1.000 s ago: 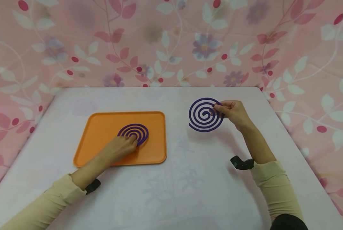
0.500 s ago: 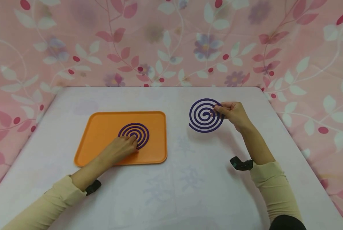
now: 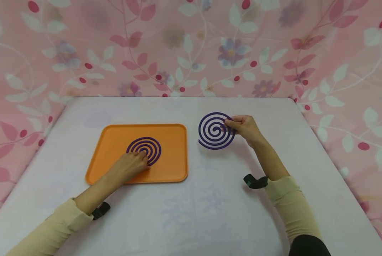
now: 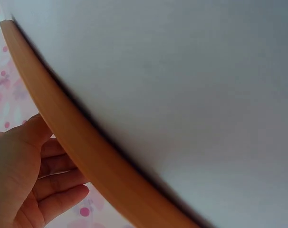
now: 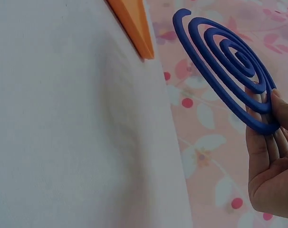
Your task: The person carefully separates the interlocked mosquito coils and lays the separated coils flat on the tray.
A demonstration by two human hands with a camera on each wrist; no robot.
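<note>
A dark blue-purple mosquito coil (image 3: 144,145) is at the orange tray (image 3: 170,167), with my left hand (image 3: 131,166) over its near left part. My left fingers are curled at this coil and seem to grip it; their tips are partly hidden. In the left wrist view the left hand (image 4: 30,175) shows behind the tray's rim (image 4: 82,142), with only a sliver of blue at the frame's left edge. My right hand (image 3: 247,128) pinches the right edge of a second mosquito coil (image 3: 210,137), tilted up above the table. The right wrist view shows this coil (image 5: 225,90) between thumb and fingers.
The tray lies on a white-covered table (image 3: 194,220), left of its middle. A pink floral cloth (image 3: 191,46) stands behind the table and at its sides. A dark wrist camera (image 3: 255,181) sits on the right wrist, another camera (image 3: 100,210) on the left.
My right hand has moved left with its coil, nearer the tray. The left hand and its coil have shifted slightly left over the tray, and that coil has tipped flatter.
</note>
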